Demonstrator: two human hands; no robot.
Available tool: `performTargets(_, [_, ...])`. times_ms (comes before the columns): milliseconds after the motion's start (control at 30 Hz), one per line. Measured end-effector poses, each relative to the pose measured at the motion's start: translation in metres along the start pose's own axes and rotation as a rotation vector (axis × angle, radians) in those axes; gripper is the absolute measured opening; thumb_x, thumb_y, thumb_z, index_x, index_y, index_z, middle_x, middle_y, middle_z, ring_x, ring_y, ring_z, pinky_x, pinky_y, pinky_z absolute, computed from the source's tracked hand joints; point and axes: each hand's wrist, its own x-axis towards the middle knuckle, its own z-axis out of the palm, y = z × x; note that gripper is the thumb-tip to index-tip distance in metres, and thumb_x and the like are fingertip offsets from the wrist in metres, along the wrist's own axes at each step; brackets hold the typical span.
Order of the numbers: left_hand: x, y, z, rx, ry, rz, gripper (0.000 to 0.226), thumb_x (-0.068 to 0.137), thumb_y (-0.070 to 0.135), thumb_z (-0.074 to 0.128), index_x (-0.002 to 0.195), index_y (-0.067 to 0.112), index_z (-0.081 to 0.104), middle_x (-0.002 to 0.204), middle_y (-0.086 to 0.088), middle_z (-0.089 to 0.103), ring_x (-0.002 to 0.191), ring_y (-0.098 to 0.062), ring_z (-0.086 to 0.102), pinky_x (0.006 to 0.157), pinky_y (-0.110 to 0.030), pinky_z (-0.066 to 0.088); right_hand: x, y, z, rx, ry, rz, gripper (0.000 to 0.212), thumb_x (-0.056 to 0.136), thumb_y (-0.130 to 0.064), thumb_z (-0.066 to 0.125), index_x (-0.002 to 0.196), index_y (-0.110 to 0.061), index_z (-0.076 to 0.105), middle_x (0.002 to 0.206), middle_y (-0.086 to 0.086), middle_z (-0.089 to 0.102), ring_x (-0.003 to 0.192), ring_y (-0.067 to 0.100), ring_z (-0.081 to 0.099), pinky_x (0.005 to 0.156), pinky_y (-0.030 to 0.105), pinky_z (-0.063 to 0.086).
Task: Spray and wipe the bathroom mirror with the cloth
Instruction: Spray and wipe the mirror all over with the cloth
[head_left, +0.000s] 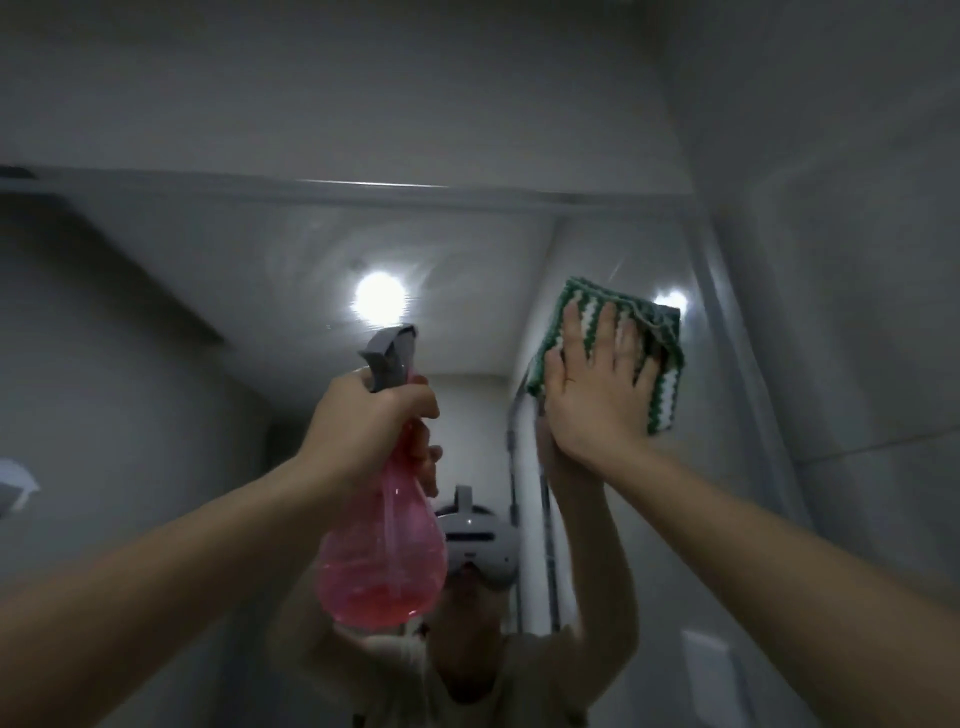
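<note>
The bathroom mirror (260, 270) fills the wall ahead, its top edge running across the upper part of the view. My left hand (371, 421) grips the neck of a pink spray bottle (384, 561) with a grey trigger head, its nozzle turned toward the glass. My right hand (597, 384) lies flat, fingers spread, pressing a folded green-and-white striped cloth (665, 374) against the mirror near its upper right corner. The glass reflects both arms and a person wearing a grey headset.
A grey wall (841, 260) meets the mirror's right edge close beside the cloth. Two ceiling lights glare in the reflection (379, 299). A white fixture (15, 486) shows at the far left edge.
</note>
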Motion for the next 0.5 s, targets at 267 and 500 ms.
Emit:
performTargets(267, [-0.018, 0.023, -0.119, 0.117, 0.212, 0.044, 0.009, 0.081, -0.011, 0.05, 0.08, -0.003, 0.055, 0.039, -0.01, 0.041, 0.033, -0.022, 0.041, 0.034, -0.018, 0.035, -0.007, -0.168, 0.024, 0.056, -0.094, -0.324, 0.055, 0.104, -0.039, 0.012, 0.152, -0.029, -0.013, 0.159, 0.006, -0.018, 0.147, 0.024, -0.008, 0.115, 0.052, -0.005])
performTargets(500, [-0.009, 0.035, -0.188, 0.14, 0.3, 0.04, 0.01, 0.078, -0.007, 0.054, 0.082, 0.002, 0.056, 0.037, -0.003, 0.04, 0.033, -0.017, 0.039, 0.039, -0.023, 0.037, -0.012, -0.245, 0.032, -0.031, -0.123, -0.54, 0.054, 0.104, -0.039, 0.01, 0.152, -0.026, -0.013, 0.157, 0.008, -0.02, 0.146, 0.027, -0.012, 0.112, 0.053, -0.013])
